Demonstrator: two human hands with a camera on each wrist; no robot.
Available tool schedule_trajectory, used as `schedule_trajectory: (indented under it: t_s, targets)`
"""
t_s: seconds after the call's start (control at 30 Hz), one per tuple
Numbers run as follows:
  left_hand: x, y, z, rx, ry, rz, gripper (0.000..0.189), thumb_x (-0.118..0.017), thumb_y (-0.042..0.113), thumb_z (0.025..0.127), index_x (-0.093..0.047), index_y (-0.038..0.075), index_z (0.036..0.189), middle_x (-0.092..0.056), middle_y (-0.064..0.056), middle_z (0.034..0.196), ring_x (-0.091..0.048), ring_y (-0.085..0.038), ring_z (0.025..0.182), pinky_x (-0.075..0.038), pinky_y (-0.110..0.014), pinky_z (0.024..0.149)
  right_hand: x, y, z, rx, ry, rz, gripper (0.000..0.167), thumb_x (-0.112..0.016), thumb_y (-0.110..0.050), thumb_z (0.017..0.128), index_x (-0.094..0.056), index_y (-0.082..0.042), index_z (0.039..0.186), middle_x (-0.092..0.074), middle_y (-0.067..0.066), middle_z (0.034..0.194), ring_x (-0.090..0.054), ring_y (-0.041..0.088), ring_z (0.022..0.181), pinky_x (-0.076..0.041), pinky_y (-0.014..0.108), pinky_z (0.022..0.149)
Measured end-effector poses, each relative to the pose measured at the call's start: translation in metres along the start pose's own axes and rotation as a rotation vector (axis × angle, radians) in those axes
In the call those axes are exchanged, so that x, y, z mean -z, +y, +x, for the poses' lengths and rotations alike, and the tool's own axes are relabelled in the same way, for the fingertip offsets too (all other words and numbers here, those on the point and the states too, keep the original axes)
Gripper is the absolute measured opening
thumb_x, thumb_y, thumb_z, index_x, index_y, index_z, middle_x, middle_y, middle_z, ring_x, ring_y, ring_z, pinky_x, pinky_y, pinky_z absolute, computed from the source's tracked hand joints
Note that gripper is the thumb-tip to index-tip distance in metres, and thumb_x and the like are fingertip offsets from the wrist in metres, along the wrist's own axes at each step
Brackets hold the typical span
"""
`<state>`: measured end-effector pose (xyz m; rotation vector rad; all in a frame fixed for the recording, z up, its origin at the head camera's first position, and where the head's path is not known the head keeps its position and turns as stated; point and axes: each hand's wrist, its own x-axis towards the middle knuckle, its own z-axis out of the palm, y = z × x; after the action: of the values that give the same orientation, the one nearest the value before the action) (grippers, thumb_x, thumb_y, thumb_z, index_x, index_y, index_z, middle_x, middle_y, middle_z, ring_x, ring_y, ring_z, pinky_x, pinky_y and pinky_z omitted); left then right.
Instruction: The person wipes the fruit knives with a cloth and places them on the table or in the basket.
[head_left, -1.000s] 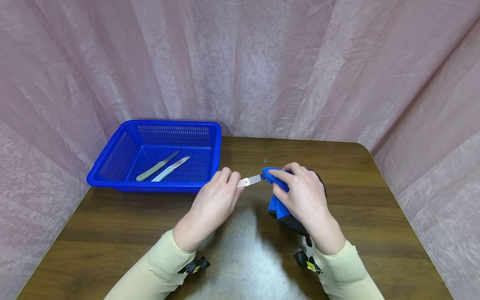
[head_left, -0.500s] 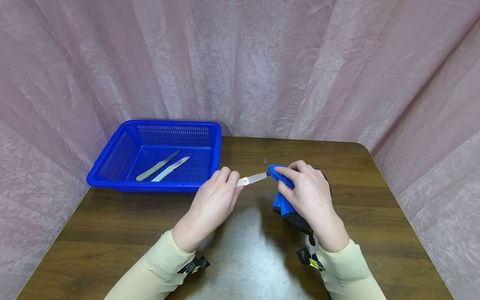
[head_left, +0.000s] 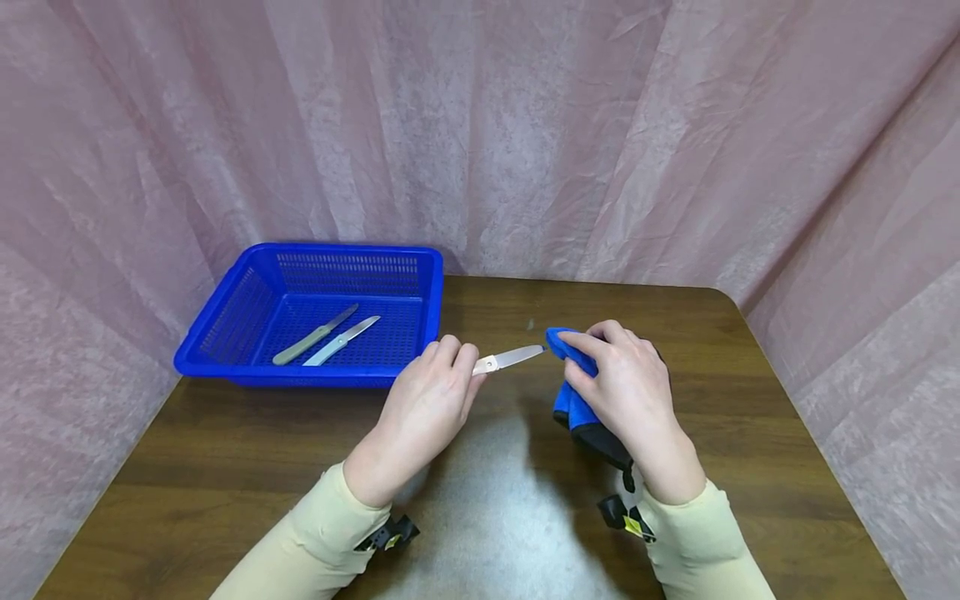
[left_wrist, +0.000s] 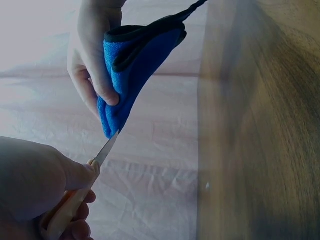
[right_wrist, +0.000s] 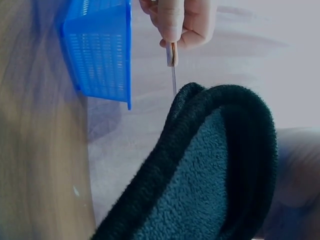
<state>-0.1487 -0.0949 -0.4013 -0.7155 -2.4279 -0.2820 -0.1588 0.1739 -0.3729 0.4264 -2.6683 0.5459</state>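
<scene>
My left hand [head_left: 431,396] grips the pale handle of a small folding knife [head_left: 510,358], its blade out and pointing right. In the left wrist view the thumb lies along the knife's handle [left_wrist: 70,210]. A folded blue cloth with black edging [head_left: 573,408] is pinched in my right hand [head_left: 626,387], thumb on one side and fingers on the other. The blade's tip is right at the cloth's left end. Up close in the right wrist view, the cloth [right_wrist: 195,165] hides most of the right hand and part of the blade.
On the left stands a blue plastic basket [head_left: 307,369]. Inside it lie a knife with a green handle [head_left: 303,344] and one with a light blue handle [head_left: 330,348]. A pink curtain [head_left: 517,150] hangs behind the wooden table [head_left: 750,467].
My right hand has drawn the cloth to the right along the blade toward its tip, so more of the blade shows. The left hand and knife have hardly moved.
</scene>
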Motion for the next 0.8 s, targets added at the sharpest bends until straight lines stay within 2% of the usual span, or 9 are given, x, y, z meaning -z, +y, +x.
schedule_trajectory:
  t_s: [0.17,0.43,0.63,0.8]
  targets:
    - [0.0,0.0,0.0,0.006,0.002,0.001,0.024,-0.076,0.022,0.106,-0.064,0.002,0.105,-0.056,-0.011,0.092,-0.057,-0.033,0.078,-0.05,-0.042,0.064,0.001,0.0,0.001,-0.002,-0.002,0.0,0.037,-0.07,-0.016,0.098,-0.083,-0.023,0.132,-0.072,0.01,0.117,-0.069,0.037,0.105,-0.053,0.059,0.092]
    - [0.006,-0.003,-0.002,0.062,-0.004,-0.031,0.022,-0.078,0.018,0.105,-0.064,0.002,0.105,-0.058,-0.014,0.098,-0.056,-0.035,0.08,-0.049,-0.045,0.067,0.001,0.002,-0.001,0.0,-0.032,0.004,0.037,-0.071,-0.017,0.098,-0.082,-0.022,0.133,-0.072,0.01,0.118,-0.069,0.035,0.106,-0.052,0.058,0.098]
    - [0.017,-0.012,0.0,0.092,0.015,-0.001,0.023,-0.079,0.017,0.103,-0.063,0.001,0.104,-0.056,-0.015,0.096,-0.055,-0.036,0.079,-0.046,-0.045,0.063,0.001,0.004,0.0,-0.008,-0.041,-0.003,0.037,-0.072,-0.018,0.098,-0.082,-0.023,0.134,-0.072,0.01,0.119,-0.069,0.036,0.107,-0.052,0.059,0.096]
    - [0.025,-0.021,0.001,0.109,0.044,0.026,0.025,-0.08,0.016,0.102,-0.061,0.001,0.099,-0.054,-0.016,0.093,-0.054,-0.039,0.079,-0.045,-0.048,0.064,0.0,0.002,0.002,0.004,-0.052,0.007,0.037,-0.072,-0.018,0.099,-0.082,-0.023,0.134,-0.071,0.01,0.119,-0.069,0.036,0.107,-0.051,0.058,0.1]
